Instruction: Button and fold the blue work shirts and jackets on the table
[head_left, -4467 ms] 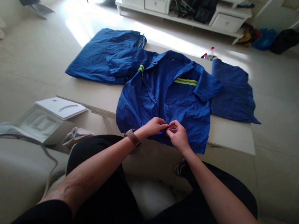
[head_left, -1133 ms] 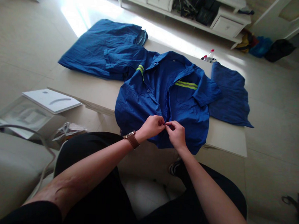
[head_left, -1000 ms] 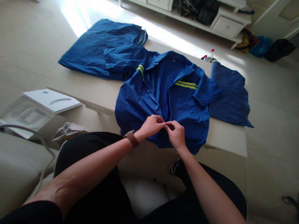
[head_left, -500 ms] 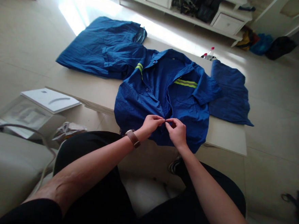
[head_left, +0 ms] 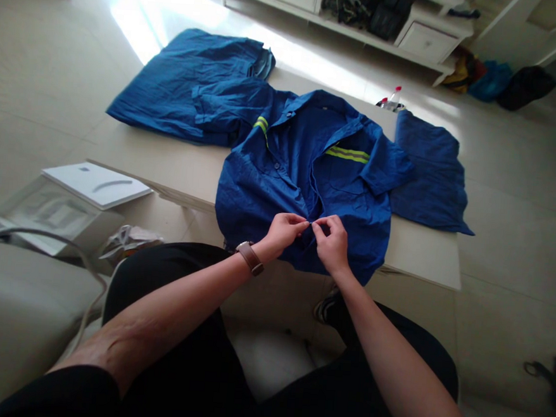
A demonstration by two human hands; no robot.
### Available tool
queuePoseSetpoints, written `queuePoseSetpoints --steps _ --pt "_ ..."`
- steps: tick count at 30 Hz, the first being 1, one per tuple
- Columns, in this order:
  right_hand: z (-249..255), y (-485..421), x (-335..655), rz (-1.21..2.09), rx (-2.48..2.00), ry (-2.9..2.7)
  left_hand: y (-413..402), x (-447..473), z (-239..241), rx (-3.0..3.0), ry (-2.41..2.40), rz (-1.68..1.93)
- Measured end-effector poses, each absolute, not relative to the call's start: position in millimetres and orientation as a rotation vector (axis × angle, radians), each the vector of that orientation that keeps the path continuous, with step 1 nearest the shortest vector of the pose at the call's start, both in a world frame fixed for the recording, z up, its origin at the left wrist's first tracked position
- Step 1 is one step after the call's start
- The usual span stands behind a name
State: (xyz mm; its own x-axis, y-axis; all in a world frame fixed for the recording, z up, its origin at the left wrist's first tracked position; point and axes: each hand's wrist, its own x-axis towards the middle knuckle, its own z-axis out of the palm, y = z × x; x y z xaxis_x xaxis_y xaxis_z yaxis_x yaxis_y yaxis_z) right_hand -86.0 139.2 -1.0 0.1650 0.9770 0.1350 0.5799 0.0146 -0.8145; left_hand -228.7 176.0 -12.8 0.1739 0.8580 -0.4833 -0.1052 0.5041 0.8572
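A blue work shirt point(head_left: 304, 172) with yellow-green reflective stripes lies front-up on a low beige table point(head_left: 180, 173), its hem hanging over the near edge. My left hand point(head_left: 283, 229), with a brown watch on the wrist, pinches the left front edge of the shirt near the hem. My right hand point(head_left: 331, 241) pinches the right front edge, fingertips meeting the left hand's at the placket. The upper front of the shirt lies apart, collar spread.
A second blue garment point(head_left: 191, 88) lies at the table's far left and a blue cloth point(head_left: 428, 168) at its right. Small bottles point(head_left: 390, 101) stand behind the table. A white box point(head_left: 93, 186) sits on the floor at left. A white cabinet point(head_left: 349, 10) lines the far wall.
Both hands have stayed pinched together on the shirt's front edges and have crept slightly farther up the placket. The view has shifted a little.
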Motion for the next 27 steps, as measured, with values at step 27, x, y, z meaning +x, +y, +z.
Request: queuePoseSetpoints --steps 27 --pt "-23.1 141.7 -74.9 0.717 -1.781 -1.691 168.2 -248.6 1.2 1.586 1.143 0.046"
